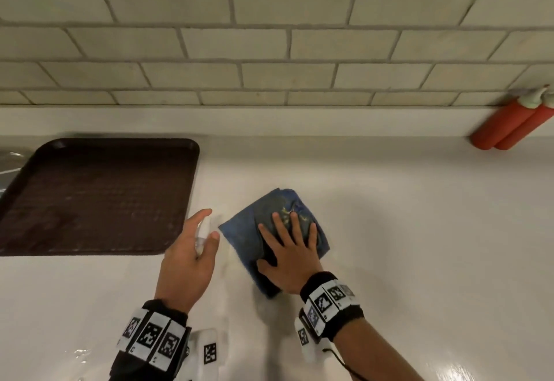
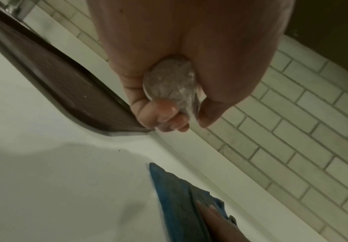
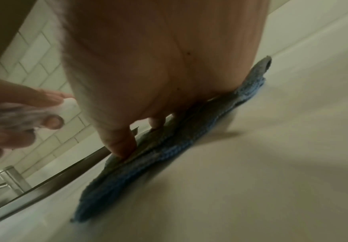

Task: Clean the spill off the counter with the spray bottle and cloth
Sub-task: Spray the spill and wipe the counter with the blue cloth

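Note:
A folded blue cloth (image 1: 242, 230) lies on the white counter (image 1: 419, 230) near the middle. My right hand (image 1: 289, 248) presses flat on it with straight, spread fingers; yellowish marks show on the cloth just beyond the fingertips. In the right wrist view the fingers (image 3: 119, 142) bear down on the cloth (image 3: 148, 163). My left hand (image 1: 192, 248) grips a small clear spray bottle (image 1: 201, 235) with a white top, held above the counter just left of the cloth. The left wrist view looks at the bottle's round base (image 2: 170, 80) inside the curled fingers, with the cloth (image 2: 173, 199) below.
A dark brown tray (image 1: 96, 194) sits on the counter at the left, close to my left hand. Two red squeeze bottles (image 1: 515, 122) stand against the tiled wall (image 1: 269, 35) at the far right. A metal tap (image 3: 9, 181) shows beyond the tray.

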### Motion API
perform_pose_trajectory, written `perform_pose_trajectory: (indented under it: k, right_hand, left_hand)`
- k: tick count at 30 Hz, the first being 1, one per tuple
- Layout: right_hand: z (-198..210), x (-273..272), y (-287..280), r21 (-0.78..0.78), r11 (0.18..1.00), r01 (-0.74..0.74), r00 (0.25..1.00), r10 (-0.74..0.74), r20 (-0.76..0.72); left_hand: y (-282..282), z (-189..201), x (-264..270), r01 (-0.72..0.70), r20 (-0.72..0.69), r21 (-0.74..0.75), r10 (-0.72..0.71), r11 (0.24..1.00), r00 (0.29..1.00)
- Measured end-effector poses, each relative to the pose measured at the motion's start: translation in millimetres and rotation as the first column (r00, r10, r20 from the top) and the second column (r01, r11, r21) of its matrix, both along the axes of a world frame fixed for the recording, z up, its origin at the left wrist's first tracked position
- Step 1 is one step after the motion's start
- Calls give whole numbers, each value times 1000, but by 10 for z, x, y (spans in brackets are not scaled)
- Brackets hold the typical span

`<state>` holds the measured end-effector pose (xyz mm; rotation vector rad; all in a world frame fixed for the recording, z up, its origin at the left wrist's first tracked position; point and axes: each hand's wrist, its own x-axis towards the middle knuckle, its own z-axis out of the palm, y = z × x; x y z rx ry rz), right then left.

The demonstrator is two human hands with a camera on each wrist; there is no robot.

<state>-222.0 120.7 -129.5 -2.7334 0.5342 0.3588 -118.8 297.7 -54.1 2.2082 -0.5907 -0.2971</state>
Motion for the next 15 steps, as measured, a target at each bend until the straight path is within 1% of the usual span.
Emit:
perform_pose_trajectory:
  k: [7, 11, 15]
  right_hand:
    - [-85, -960, 252, -20, 985, 172, 985, -171, 33]
    - [-87, -1409, 170, -30, 957, 288, 957, -288, -14]
    - [-34, -1684, -29, -39, 930, 367, 928, -368, -55]
  left_hand:
    - [-37, -113, -216, 112, -48, -47, -115, 993, 992]
    - [-92, -180, -350, 192, -9, -37, -192, 981, 981]
    - [-177, -213, -472, 204, -30, -20, -204, 979, 978]
